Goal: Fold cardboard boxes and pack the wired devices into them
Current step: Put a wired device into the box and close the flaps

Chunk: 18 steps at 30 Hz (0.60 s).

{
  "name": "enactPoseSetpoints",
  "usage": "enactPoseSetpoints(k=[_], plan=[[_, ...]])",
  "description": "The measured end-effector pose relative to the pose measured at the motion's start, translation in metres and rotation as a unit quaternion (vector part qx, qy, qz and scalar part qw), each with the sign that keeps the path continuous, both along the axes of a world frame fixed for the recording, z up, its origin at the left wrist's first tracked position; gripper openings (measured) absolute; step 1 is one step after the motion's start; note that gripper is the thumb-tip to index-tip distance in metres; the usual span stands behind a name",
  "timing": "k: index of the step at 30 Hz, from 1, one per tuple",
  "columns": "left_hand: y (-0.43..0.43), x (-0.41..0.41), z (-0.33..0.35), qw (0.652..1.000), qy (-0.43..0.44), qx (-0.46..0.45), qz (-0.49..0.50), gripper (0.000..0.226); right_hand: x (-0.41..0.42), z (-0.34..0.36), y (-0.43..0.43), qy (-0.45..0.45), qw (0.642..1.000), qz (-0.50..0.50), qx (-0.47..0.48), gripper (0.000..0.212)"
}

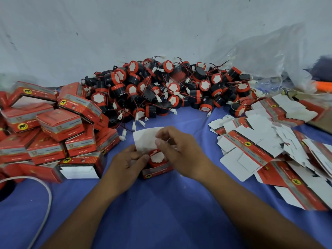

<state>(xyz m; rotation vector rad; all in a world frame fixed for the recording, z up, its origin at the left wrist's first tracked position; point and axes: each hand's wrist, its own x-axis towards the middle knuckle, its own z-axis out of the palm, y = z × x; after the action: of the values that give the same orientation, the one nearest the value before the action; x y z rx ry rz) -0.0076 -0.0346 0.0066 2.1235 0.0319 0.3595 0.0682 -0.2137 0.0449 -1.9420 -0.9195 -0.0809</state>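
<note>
A small red cardboard box (156, 172) stands open on the blue cloth at the centre, its white lid flap (145, 139) raised. A red-and-black wired device (157, 158) with a white face sits inside it. My left hand (125, 163) grips the box's left side, thumb by the device. My right hand (181, 150) is curled over the box's right side, fingertips pinching at the flap and a thin red wire. A big heap of the same wired devices (170, 88) lies behind.
Folded red boxes (53, 133) are piled at the left. Flat unfolded box blanks (269, 146) are spread at the right. A white cable (45, 194) loops at the lower left. A clear plastic bag (269, 60) lies at the back right. A grey wall stands behind.
</note>
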Motion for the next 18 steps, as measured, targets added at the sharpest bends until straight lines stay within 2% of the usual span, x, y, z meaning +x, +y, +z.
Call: enactPoseSetpoints(k=[5, 7, 10, 11, 13, 15, 16, 18], plan=[[-0.001, 0.002, 0.003, 0.998, 0.007, -0.029, 0.059, 0.015, -0.007, 0.001, -0.001, 0.085, 0.994, 0.033, 0.066, 0.006], [-0.003, 0.003, 0.003, 0.995, 0.001, -0.058, 0.078, 0.013, -0.01, -0.004, 0.002, 0.086, 0.992, 0.033, 0.087, 0.011], [-0.007, 0.003, 0.003, 0.99, 0.006, -0.093, 0.103, 0.017, -0.013, -0.007, 0.008, 0.025, 0.997, 0.012, 0.067, 0.017], [-0.009, 0.003, 0.003, 0.991, 0.003, -0.082, 0.106, 0.018, -0.014, -0.007, 0.009, -0.015, 0.999, 0.004, 0.05, 0.018], [-0.012, 0.002, 0.003, 0.995, -0.012, 0.008, 0.101, 0.021, -0.015, -0.01, 0.011, -0.076, 0.997, 0.001, 0.021, 0.019], [-0.014, 0.0, 0.004, 0.992, -0.033, 0.091, 0.076, 0.022, -0.016, -0.012, 0.012, -0.072, 0.997, 0.014, -0.007, 0.022], [-0.014, -0.001, 0.004, 0.993, -0.037, 0.1, 0.055, 0.022, -0.016, -0.013, 0.013, -0.072, 0.997, 0.02, -0.029, 0.023], [-0.017, -0.004, 0.005, 0.997, -0.03, 0.063, 0.015, 0.02, -0.016, -0.017, 0.014, -0.081, 0.995, 0.011, -0.051, 0.021]])
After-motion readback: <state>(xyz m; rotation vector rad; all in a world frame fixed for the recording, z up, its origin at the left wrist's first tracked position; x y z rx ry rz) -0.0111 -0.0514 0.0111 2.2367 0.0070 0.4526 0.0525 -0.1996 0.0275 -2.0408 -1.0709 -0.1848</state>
